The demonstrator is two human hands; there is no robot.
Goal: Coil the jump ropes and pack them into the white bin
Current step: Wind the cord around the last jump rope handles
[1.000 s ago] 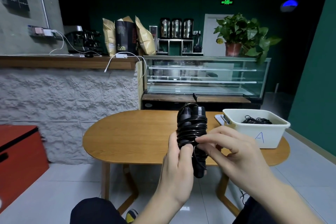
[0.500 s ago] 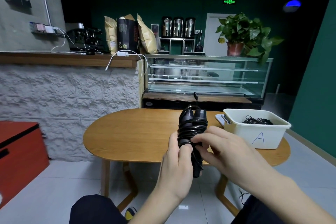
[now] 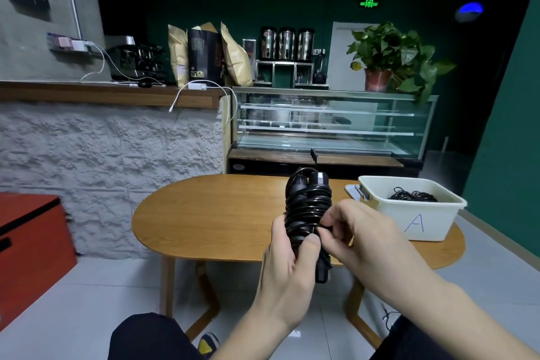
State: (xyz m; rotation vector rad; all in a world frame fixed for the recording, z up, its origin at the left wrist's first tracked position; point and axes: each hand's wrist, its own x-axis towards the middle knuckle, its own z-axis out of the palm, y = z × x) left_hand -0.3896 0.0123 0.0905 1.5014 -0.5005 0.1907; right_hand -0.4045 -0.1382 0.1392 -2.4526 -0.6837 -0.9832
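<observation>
The left hand [image 3: 287, 267] grips the jump rope [image 3: 308, 207] upright in front of the person, above the near edge of the counter [image 3: 210, 213], with the thumb pressed across the lower turns of cord wound around the 2 handles. The right hand [image 3: 355, 232] pinches the cord at the bundle's right side, apparently working the loose end under a turn. The step in hand is judged to be securing the coil. To do it well, the left thumb should hold the wound turns tight while the right hand threads the end beneath 1 turn and pulls it snug, so that the coil cannot spring open. The white bin [image 3: 418, 221], marked "A", stands on the counter to the right, well apart from the bundle, with black cord already inside; the bundle is not yet packed
</observation>
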